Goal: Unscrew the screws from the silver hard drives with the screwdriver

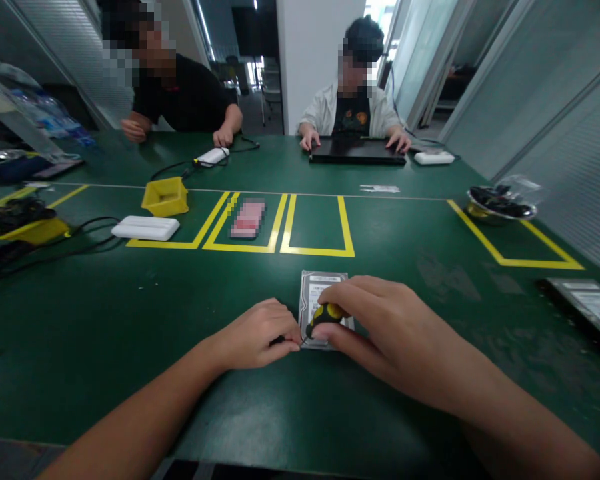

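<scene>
A hard drive (309, 293) lies flat on the green table in front of me, its label side up. My right hand (375, 320) is closed around the yellow and black handle of a small screwdriver (325, 315). The screwdriver tilts over the drive, its thin shaft pointing down to the near left corner. There, my left hand (265, 333) is closed, thumb and finger pinched together beside the tip. What those fingertips hold, if anything, is too small to make out. My right hand covers part of the drive.
Another drive (587, 307) lies at the right. Beyond it stands a metal bowl (500, 207) of dark parts. Yellow tape outlines, a pink object (249, 219), a white power strip (145, 228) and a yellow bin (165, 197) are ahead. Two people sit opposite, one touching a black panel (357, 151).
</scene>
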### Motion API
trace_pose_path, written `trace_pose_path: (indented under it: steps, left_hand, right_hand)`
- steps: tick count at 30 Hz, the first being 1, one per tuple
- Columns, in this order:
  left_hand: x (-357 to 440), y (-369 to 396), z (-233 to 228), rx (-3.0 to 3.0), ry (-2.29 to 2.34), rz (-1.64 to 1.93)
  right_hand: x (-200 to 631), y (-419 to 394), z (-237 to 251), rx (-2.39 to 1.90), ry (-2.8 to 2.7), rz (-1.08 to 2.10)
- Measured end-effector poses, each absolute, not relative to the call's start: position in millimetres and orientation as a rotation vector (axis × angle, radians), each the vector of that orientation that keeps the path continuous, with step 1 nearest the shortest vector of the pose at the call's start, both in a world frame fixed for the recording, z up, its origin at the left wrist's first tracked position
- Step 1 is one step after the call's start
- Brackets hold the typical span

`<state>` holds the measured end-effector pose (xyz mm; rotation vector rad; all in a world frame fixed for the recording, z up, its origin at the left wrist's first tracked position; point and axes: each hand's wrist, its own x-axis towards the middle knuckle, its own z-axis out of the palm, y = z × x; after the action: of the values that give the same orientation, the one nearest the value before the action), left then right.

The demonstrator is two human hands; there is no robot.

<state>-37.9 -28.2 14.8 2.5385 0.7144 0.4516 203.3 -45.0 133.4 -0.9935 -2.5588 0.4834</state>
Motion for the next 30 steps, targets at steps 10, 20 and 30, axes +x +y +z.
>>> trace_pose_path:
  steps: [10, 20, 30]
  left_hand:
    - [-40.7, -26.1, 12.8, 2.551, 0.717, 0.472]
    - [-42.3, -24.4, 9.5, 2.48, 0.73, 0.433]
    - [-39.7, -24.6, 13.0, 2.417, 0.729, 0.461]
  right_hand:
    - [198.8, -43.3, 129.8, -0.992, -2.575, 0.535]
    - [196.6, -46.8, 131.0, -0.924, -2.595, 0.476]
    - [196.2, -47.9, 125.4, -0.875, -2.509, 0.492]
